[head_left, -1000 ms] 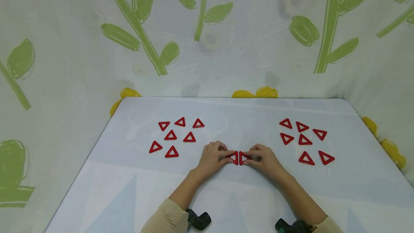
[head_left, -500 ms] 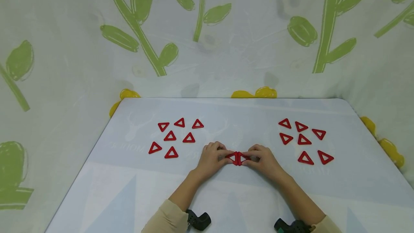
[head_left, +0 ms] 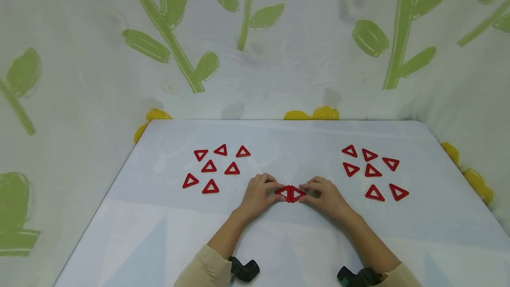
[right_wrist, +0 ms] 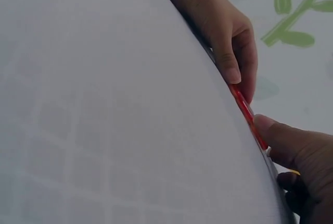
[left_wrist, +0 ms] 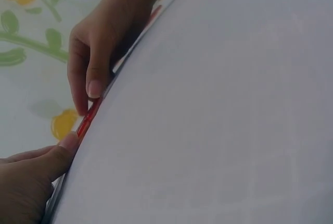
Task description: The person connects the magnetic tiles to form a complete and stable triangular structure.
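Note:
Two red triangular frames lie on the table in the head view with their flat sides together and their points outward. My left hand (head_left: 260,195) holds the left triangle (head_left: 288,194) between thumb and forefinger, near its outer point. On the opposite side my right hand (head_left: 324,196) has thumb and forefinger about the outer end of the right triangle (head_left: 292,195). Seen edge-on in the left wrist view, the red pieces (left_wrist: 88,120) lie between both hands' fingertips. The right wrist view also shows the red edges (right_wrist: 244,107), with a thumb against them.
Several loose red triangles (head_left: 209,166) are scattered on the left of the pale table (head_left: 295,145). Another group of red triangles (head_left: 372,170) lies on the right. Behind the table hangs a pale cloth (head_left: 303,65) printed with leaves and flowers.
The two held triangles have come together, closing the gap between them. The fingers have drawn back slightly toward the outer points, so more of both pieces shows.

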The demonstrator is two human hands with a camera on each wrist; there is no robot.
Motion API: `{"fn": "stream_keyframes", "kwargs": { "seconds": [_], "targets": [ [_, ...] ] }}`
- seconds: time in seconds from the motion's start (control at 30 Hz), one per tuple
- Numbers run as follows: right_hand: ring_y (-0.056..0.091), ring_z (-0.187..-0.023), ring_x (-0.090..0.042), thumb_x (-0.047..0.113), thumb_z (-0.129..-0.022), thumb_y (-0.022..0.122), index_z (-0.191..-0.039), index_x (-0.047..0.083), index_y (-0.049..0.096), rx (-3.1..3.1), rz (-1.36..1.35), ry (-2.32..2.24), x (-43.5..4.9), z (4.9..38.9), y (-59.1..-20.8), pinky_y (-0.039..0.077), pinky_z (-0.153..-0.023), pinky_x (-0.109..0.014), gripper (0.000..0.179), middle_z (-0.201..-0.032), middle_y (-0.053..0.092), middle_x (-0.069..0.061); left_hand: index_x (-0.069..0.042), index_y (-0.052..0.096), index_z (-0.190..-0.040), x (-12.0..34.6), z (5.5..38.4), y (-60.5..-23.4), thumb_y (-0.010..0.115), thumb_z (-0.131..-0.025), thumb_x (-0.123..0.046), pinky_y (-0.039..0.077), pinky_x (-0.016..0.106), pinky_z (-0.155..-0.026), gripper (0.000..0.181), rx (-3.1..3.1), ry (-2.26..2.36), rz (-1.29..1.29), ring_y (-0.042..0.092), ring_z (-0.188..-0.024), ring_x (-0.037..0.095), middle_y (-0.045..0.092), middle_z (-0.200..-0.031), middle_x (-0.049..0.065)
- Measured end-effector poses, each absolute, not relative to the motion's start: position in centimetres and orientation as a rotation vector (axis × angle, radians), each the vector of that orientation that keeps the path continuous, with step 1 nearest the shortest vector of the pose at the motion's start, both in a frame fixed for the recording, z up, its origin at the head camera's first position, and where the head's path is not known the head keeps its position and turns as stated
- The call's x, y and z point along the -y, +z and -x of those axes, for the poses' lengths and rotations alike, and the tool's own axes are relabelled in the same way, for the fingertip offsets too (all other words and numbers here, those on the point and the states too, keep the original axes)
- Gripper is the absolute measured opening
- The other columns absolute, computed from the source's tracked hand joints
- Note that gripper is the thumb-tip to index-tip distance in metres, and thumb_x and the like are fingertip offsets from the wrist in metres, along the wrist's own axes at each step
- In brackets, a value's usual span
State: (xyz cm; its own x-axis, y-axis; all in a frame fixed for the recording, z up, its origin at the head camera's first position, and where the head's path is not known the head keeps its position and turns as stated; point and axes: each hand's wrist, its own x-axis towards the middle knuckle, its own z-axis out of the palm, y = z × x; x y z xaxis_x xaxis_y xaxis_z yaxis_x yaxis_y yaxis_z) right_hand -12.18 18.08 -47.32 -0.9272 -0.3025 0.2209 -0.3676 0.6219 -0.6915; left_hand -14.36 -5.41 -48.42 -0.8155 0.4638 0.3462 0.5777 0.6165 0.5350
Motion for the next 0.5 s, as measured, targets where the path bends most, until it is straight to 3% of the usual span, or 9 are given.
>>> {"fn": "stream_keyframes", "kwargs": {
  "seconds": [0.5],
  "targets": [
    [0.057, -0.092, -0.017, 0.016, -0.074, 0.08, -0.109, 0.009, 0.071, 2.705, -0.412, 1.153, -21.0, 12.5, -46.7, 0.051, -0.073, -0.022, 0.036, -0.1, 0.063, -0.002, -0.016, 0.074, -0.104, 5.6, 14.2, -48.0, 0.076, -0.077, -0.029, 0.04, 0.034, -0.083, 0.03, 2.654, -1.022, 0.894, 0.051, -0.092, 0.016, 0.057, -0.099, 0.0]
  ]
}}
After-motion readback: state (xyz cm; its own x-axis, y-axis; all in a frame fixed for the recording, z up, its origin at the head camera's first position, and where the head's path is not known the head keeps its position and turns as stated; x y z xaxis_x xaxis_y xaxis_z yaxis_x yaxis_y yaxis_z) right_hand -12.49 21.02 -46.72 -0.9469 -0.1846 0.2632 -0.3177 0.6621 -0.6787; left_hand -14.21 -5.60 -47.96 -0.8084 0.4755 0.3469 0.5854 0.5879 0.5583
